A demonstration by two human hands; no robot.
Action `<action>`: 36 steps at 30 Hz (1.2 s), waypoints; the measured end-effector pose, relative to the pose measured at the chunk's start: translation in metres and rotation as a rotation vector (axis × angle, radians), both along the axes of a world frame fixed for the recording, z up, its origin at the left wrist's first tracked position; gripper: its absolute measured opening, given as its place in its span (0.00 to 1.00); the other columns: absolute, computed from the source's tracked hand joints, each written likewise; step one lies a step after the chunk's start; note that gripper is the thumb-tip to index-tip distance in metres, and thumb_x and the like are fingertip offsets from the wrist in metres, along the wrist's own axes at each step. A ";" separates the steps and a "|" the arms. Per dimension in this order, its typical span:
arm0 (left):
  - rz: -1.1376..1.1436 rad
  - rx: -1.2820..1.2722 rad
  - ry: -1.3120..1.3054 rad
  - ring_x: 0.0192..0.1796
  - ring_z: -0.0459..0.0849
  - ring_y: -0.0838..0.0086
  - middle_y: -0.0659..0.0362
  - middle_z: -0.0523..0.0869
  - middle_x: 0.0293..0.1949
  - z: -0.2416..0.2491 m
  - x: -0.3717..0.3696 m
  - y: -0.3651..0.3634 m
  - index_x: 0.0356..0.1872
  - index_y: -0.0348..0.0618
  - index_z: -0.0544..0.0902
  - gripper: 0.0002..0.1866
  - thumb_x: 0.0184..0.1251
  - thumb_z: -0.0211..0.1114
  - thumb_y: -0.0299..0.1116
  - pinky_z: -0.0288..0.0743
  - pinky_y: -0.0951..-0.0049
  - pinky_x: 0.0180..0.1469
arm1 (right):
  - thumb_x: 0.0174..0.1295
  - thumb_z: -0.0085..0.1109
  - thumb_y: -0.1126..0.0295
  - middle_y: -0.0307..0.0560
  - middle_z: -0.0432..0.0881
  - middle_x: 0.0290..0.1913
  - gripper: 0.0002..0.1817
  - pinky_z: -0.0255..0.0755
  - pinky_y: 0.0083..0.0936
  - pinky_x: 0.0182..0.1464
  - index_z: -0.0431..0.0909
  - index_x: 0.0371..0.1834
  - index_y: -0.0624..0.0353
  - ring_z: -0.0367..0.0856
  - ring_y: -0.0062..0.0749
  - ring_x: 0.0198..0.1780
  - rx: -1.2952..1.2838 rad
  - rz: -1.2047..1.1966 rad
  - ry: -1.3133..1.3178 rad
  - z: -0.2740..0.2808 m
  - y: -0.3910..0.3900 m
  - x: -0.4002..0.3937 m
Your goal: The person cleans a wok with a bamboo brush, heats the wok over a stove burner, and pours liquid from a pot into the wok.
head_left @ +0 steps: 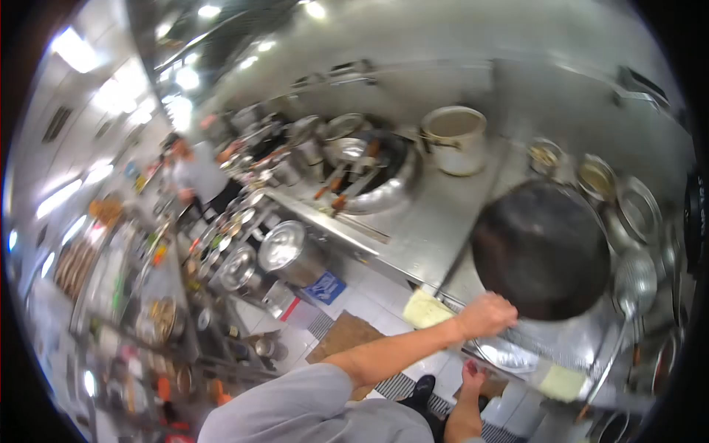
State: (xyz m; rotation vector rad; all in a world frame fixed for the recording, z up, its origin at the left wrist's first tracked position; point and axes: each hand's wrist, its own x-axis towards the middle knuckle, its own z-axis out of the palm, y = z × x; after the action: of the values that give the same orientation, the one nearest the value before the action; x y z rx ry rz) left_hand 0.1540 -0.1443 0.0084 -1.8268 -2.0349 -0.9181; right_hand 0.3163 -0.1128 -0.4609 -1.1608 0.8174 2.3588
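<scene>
My left hand [487,315] is closed at the near-left edge of a large dark wok [543,247], gripping it there. The wok is tilted up over the stove, its dark round face toward me and slightly blurred. Lower down, my right hand [473,375] is by the front edge of the stove, below the wok. It is small and blurred, and its fingers cannot be made out well. A folded yellowish cloth [428,308] lies on the counter edge just left of my left hand.
A long-handled strainer [634,284] leans at the right, near several metal bowls. Behind stands a white pot [454,140]; left of it, a second wok [377,184] holds utensils. Lidded pots [284,247] stand on the left. A person [199,173] is further back.
</scene>
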 end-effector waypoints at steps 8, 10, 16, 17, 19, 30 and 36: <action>0.045 -0.010 0.089 0.23 0.77 0.60 0.56 0.75 0.18 -0.001 -0.003 0.055 0.17 0.45 0.71 0.19 0.55 0.73 0.40 0.70 0.60 0.27 | 0.67 0.53 0.66 0.46 0.78 0.24 0.09 0.77 0.42 0.37 0.76 0.30 0.56 0.77 0.39 0.28 0.053 -0.100 0.117 -0.036 -0.010 -0.003; 0.035 -0.032 0.127 0.23 0.77 0.60 0.56 0.75 0.18 -0.003 -0.002 0.063 0.17 0.45 0.71 0.19 0.55 0.73 0.40 0.70 0.60 0.27 | 0.72 0.48 0.66 0.45 0.79 0.26 0.11 0.79 0.44 0.45 0.75 0.32 0.55 0.78 0.37 0.30 0.180 -0.134 -0.086 -0.001 -0.021 -0.009; 0.095 -0.031 0.081 0.23 0.77 0.59 0.55 0.76 0.19 0.000 0.001 0.067 0.18 0.41 0.73 0.19 0.51 0.76 0.36 0.70 0.61 0.28 | 0.76 0.42 0.62 0.44 0.81 0.29 0.15 0.78 0.47 0.53 0.76 0.35 0.55 0.82 0.37 0.35 0.249 -0.125 -0.082 0.034 -0.021 -0.004; 0.072 -0.041 0.084 0.23 0.77 0.59 0.55 0.76 0.19 -0.001 0.002 0.065 0.18 0.41 0.73 0.19 0.51 0.76 0.36 0.70 0.61 0.28 | 0.76 0.42 0.60 0.45 0.81 0.31 0.16 0.77 0.48 0.55 0.76 0.36 0.56 0.82 0.39 0.37 0.258 -0.120 0.009 0.029 -0.020 -0.002; 0.128 -0.022 0.053 0.24 0.77 0.59 0.54 0.77 0.20 -0.002 0.004 0.062 0.20 0.40 0.75 0.16 0.51 0.77 0.34 0.70 0.61 0.28 | 0.76 0.43 0.56 0.45 0.80 0.31 0.18 0.76 0.51 0.56 0.76 0.37 0.57 0.81 0.40 0.38 0.177 -0.176 0.056 0.020 -0.015 0.002; 0.216 -0.003 -0.035 0.24 0.79 0.58 0.52 0.79 0.20 0.008 0.008 0.051 0.23 0.38 0.78 0.14 0.52 0.76 0.31 0.71 0.64 0.28 | 0.69 0.53 0.52 0.40 0.71 0.25 0.16 0.73 0.36 0.37 0.75 0.29 0.51 0.73 0.32 0.31 -0.218 -0.061 0.097 0.004 0.014 -0.018; 0.202 -0.007 0.016 0.24 0.78 0.58 0.52 0.77 0.20 0.015 0.007 0.058 0.24 0.38 0.77 0.14 0.52 0.76 0.31 0.70 0.63 0.28 | 0.68 0.54 0.56 0.38 0.76 0.26 0.12 0.69 0.30 0.30 0.77 0.30 0.47 0.72 0.29 0.26 0.029 -0.132 -0.012 0.018 -0.005 -0.019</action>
State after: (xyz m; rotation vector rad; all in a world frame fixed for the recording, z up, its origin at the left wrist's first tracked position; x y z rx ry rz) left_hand 0.1612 -0.0861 0.0234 -1.5903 -2.1668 -0.8375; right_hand 0.2974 -0.1175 -0.4428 -1.0746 0.8270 2.2466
